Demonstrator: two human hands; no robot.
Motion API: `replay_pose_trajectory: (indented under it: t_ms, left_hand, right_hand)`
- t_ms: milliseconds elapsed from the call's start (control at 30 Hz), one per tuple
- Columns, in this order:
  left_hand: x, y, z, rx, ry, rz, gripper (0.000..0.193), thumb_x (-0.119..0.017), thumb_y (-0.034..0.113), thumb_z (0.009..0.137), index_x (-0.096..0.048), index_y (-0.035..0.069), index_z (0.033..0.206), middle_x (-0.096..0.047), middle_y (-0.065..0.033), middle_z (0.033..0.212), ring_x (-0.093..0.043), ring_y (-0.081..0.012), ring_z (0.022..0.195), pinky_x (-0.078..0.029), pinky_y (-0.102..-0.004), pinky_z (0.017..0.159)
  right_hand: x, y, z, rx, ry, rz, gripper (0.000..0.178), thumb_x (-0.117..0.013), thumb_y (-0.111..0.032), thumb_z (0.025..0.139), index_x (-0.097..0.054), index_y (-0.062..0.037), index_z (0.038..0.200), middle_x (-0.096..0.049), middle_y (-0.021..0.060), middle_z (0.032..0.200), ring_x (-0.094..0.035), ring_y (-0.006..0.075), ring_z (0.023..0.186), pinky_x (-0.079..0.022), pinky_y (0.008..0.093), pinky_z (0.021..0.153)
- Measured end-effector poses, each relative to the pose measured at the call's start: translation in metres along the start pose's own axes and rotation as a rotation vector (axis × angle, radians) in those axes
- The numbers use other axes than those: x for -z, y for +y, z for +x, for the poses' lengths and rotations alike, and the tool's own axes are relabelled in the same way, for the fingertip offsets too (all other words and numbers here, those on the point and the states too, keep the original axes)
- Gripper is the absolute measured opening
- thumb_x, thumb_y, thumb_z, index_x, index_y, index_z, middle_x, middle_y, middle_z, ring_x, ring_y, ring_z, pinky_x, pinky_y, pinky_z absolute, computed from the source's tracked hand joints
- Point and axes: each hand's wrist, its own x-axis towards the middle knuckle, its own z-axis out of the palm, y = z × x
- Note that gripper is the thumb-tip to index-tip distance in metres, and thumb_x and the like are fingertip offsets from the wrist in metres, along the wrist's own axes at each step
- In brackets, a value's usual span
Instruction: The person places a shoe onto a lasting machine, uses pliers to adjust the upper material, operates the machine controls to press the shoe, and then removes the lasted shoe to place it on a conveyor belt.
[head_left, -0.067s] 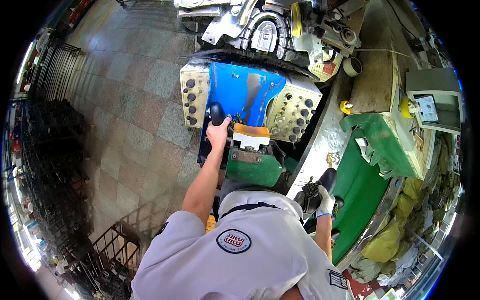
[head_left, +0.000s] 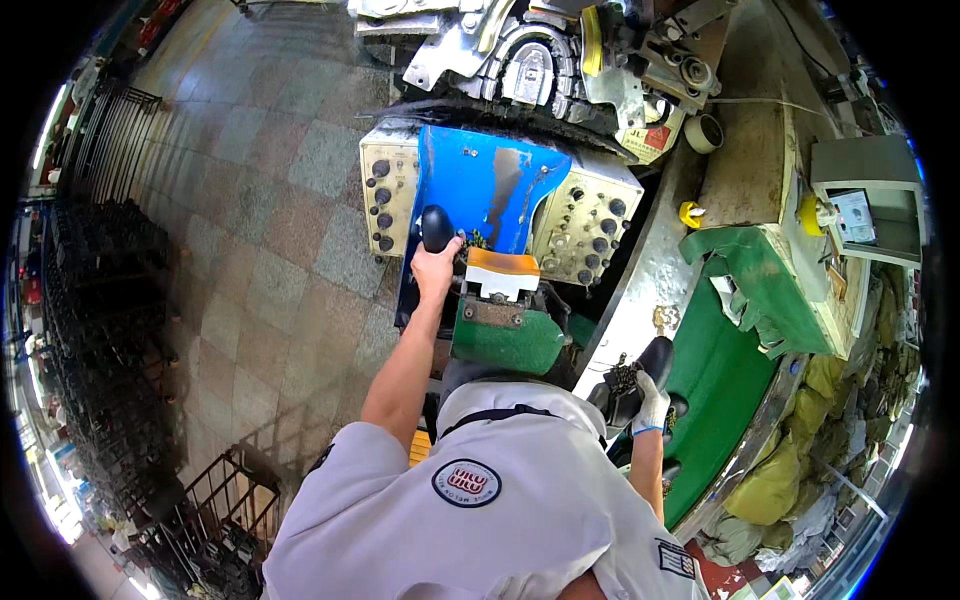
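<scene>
My left hand [head_left: 436, 267] reaches forward and grips a black rounded shoe piece [head_left: 437, 226] held up against the blue front of the machine [head_left: 490, 185]. Just right of that hand sit an orange and white block [head_left: 503, 272] and a green padded part [head_left: 507, 340]. My right hand [head_left: 650, 402], in a white glove, holds a black shoe [head_left: 632, 380] low at my right side, over the green curved belt [head_left: 715, 390].
Cream control panels with several knobs [head_left: 385, 200] [head_left: 590, 225] flank the blue machine. A metal shoe-forming head [head_left: 530, 70] stands behind. A workbench with a tape roll [head_left: 704, 132] and a grey box [head_left: 865, 200] lies right. Black wire racks [head_left: 95, 330] line the left floor.
</scene>
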Motion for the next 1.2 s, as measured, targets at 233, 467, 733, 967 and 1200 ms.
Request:
replay_pose_trajectory:
  t_ms: [233, 467, 733, 967, 1200]
  left_hand:
    - [0.04, 0.12, -0.009, -0.358, -0.348, -0.103, 0.048, -0.09, 0.023, 0.078, -0.071, 0.001, 0.117, -0.076, -0.007, 0.104, -0.069, -0.0146, 0.093, -0.055, -0.0328, 0.088]
    - [0.035, 0.263, -0.041, -0.72, -0.524, -0.014, 0.063, -0.091, 0.016, 0.069, -0.068, 0.001, 0.126, -0.075, -0.0066, 0.11, -0.069, -0.0152, 0.1, -0.053, -0.0323, 0.094]
    - [-0.078, 0.313, -0.129, -0.543, -0.931, -0.059, 0.056, -0.091, 0.015, 0.069, -0.07, 0.001, 0.118, -0.074, -0.0039, 0.107, -0.067, -0.0135, 0.098, -0.052, -0.0307, 0.093]
    - [-0.258, 0.279, -0.272, -0.549, -1.298, 0.18, 0.035, -0.083, 0.013, 0.08, -0.074, -0.001, 0.11, -0.074, -0.0044, 0.103, -0.067, -0.0136, 0.09, -0.052, -0.0287, 0.088]
    - [-0.367, 0.181, -0.461, -0.266, -1.655, 0.311, 0.024, -0.085, 0.017, 0.082, -0.076, 0.003, 0.098, -0.071, -0.0011, 0.089, -0.064, -0.0117, 0.077, -0.05, -0.0275, 0.074]
  right_hand:
    - [0.008, 0.003, -0.004, 0.083, 0.026, 0.036, 0.041, -0.081, -0.002, 0.081, -0.07, 0.0059, 0.12, -0.074, 0.0102, 0.109, -0.071, 0.021, 0.092, -0.057, 0.034, 0.087]
    - [0.016, 0.007, -0.014, 0.201, -0.052, -0.008, 0.054, -0.083, -0.004, 0.08, -0.067, 0.003, 0.131, -0.073, 0.0073, 0.116, -0.068, 0.0182, 0.1, -0.053, 0.0321, 0.094]
    - [0.021, -0.01, -0.032, 0.298, -0.119, -0.188, 0.073, -0.088, -0.018, 0.074, -0.061, 0.0007, 0.14, -0.072, 0.0167, 0.122, -0.069, 0.0258, 0.109, -0.053, 0.0341, 0.099]
    - [0.046, 0.017, -0.039, 0.367, -0.18, -0.568, 0.097, -0.083, -0.038, 0.067, -0.049, -0.0107, 0.153, -0.06, 0.0251, 0.141, -0.061, 0.0378, 0.128, -0.048, 0.0431, 0.108]
    - [0.063, 0.043, -0.032, 0.362, -0.219, -0.62, 0.095, -0.081, -0.03, 0.067, -0.047, -0.0122, 0.154, -0.061, 0.0261, 0.132, -0.064, 0.043, 0.114, -0.053, 0.0486, 0.095]
